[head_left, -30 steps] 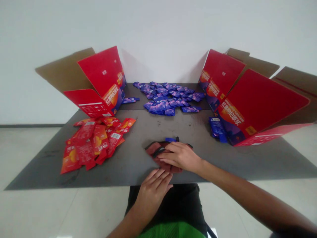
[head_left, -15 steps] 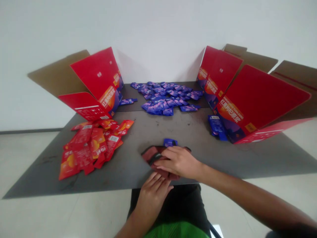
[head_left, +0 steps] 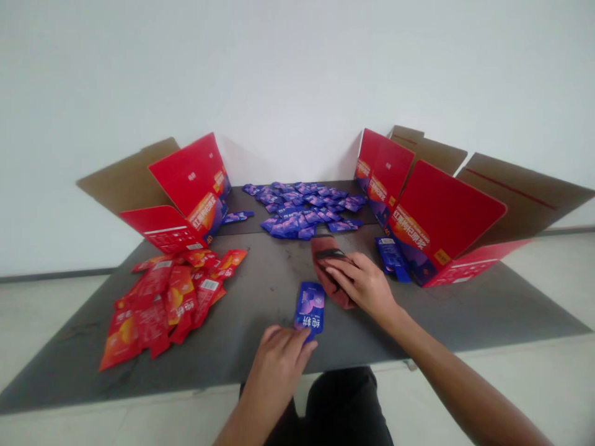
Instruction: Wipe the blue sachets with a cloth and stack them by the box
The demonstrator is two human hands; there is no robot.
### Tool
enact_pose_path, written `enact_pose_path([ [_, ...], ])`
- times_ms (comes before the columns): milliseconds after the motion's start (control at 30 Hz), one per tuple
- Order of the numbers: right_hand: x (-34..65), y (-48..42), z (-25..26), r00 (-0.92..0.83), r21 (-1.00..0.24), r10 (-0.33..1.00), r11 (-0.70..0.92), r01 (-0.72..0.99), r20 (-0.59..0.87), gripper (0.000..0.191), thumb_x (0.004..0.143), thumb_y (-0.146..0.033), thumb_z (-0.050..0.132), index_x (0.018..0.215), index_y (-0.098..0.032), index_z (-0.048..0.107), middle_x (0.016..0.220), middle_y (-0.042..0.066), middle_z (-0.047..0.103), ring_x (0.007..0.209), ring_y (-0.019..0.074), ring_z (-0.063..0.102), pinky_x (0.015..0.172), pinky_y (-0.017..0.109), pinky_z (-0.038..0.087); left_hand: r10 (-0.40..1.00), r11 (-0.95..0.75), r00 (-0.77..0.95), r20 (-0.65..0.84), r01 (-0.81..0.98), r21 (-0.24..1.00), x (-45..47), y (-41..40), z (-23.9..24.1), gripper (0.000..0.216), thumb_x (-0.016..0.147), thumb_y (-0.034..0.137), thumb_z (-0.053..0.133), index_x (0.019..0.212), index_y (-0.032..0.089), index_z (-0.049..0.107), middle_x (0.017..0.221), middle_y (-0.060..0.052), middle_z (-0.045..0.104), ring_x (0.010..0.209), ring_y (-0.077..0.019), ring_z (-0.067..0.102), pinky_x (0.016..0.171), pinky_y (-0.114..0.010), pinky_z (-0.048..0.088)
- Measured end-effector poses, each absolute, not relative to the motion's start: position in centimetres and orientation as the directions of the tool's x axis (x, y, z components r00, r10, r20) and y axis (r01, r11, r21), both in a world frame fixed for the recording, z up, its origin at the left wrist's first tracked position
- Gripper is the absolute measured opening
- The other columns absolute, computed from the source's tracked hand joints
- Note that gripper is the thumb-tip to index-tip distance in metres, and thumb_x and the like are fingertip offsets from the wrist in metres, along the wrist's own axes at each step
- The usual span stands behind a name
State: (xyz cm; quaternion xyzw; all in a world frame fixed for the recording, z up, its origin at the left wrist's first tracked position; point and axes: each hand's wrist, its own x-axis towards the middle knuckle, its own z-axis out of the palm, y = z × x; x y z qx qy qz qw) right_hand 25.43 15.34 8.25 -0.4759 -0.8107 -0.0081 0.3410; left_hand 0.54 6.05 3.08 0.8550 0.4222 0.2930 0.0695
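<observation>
Clock read from the blue pouch (head_left: 310,305), flat near the front edge of the grey table (head_left: 267,272), twelve pointing at the wall.
Left hand (head_left: 281,359): six to seven o'clock; thumb and fingers pinched on the pouch's narrow end.
Right hand (head_left: 365,282): two o'clock; clamped on a reddish-brown cloth (head_left: 329,282), black-trimmed, bunched.
Heap of blue pouches (head_left: 302,214): twelve.
Blue packets (head_left: 393,257): two, beside the right-side carton (head_left: 446,210), red, flaps open.
Red pouches (head_left: 174,300), piled: nine.
Left-side carton (head_left: 186,210), red, flaps open: ten.
</observation>
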Motion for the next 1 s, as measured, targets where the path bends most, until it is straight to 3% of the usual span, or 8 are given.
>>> enact_pose_path([
  [200,29.3,7.6,5.5,-0.084,-0.524,0.843,0.405,0.749,0.532,0.028,0.101,-0.034,0.06,0.126,-0.034,0.073,0.112,0.005,0.073,0.101,0.0216,0.071,0.088,0.035,0.061,0.842,-0.39,0.239,0.483,0.889,0.24,3.7,8.6,1.7,0.054,0.103,0.053,0.049,0.139,0.013,0.058,0.112,-0.015,0.063,0.099,-0.029,0.06,0.083,-0.043,0.054],
  [333,30.7,5.1,3.7,0.017,-0.583,0.841,0.359,0.729,0.54,0.025,0.1,-0.034,0.062,0.122,-0.036,0.075,0.112,0.004,0.074,0.102,0.0221,0.073,0.085,0.033,0.063,0.871,-0.327,0.255,0.42,0.939,0.107,5.5,10.0,2.4,0.069,0.092,0.063,0.06,0.128,0.004,0.065,0.101,-0.017,0.063,0.091,-0.0322,0.061,0.078,-0.046,0.056],
  [433,30.9,4.5,3.2,0.067,-0.597,0.831,0.338,0.727,0.552,0.025,0.099,-0.035,0.062,0.12,-0.036,0.076,0.112,0.004,0.074,0.102,0.0229,0.074,0.085,0.033,0.063,0.904,-0.297,0.259,0.341,0.953,0.063,6.5,11.0,3.8,0.05,0.092,0.052,0.062,0.106,0.005,0.073,0.091,-0.019,0.066,0.082,-0.0319,0.067,0.07,-0.043,0.057],
  [533,30.6,4.5,3.1,0.072,-0.617,0.831,0.347,0.707,0.551,0.025,0.1,-0.034,0.061,0.12,-0.036,0.075,0.11,0.004,0.074,0.101,0.0228,0.074,0.085,0.033,0.063,0.954,-0.275,0.251,0.166,0.95,0.144,6.9,11.7,5.1,0.03,0.094,0.033,0.054,0.086,0.012,0.074,0.076,-0.016,0.07,0.065,-0.025,0.069,0.058,-0.033,0.054],
  [633,30.7,4.5,3.0,0.069,-0.652,0.837,0.367,0.664,0.542,0.026,0.1,-0.032,0.061,0.122,-0.037,0.074,0.11,0.004,0.074,0.101,0.0215,0.073,0.085,0.032,0.062,0.958,-0.287,0.28,0.061,0.933,0.219,6.5,12.6,6.2,0.032,0.096,0.022,0.046,0.079,0.015,0.073,0.066,-0.013,0.07,0.059,-0.0238,0.069,0.058,-0.032,0.053],
  [800,31.4,4.3,2.7,-0.017,-0.72,0.849,0.459,0.52,0.529,0.025,0.097,-0.029,0.067,0.119,-0.037,0.076,0.107,0.002,0.074,0.099,0.0176,0.072,0.084,0.026,0.059,0.94,-0.307,0.34,-0.024,0.876,0.371,6.1,15.8,7.8,0.028,0.1,0.027,0.046,0.087,0.017,0.07,0.08,-0.011,0.074,0.075,-0.0236,0.073,0.071,-0.03,0.051],
  [1000,32.1,4.0,3.7,-0.103,-0.807,0.88,0.467,0.363,0.463,0.022,0.096,-0.028,0.07,0.114,-0.037,0.078,0.106,0.0,0.075,0.098,0.0149,0.072,0.086,0.022,0.057,0.945,-0.242,0.325,-0.045,0.783,0.572,11.9,19.9,6.0,0.036,0.107,0.035,0.036,0.098,0.015,0.065,0.095,-0.008,0.074,0.088,-0.0197,0.071,0.075,-0.026,0.051],
])
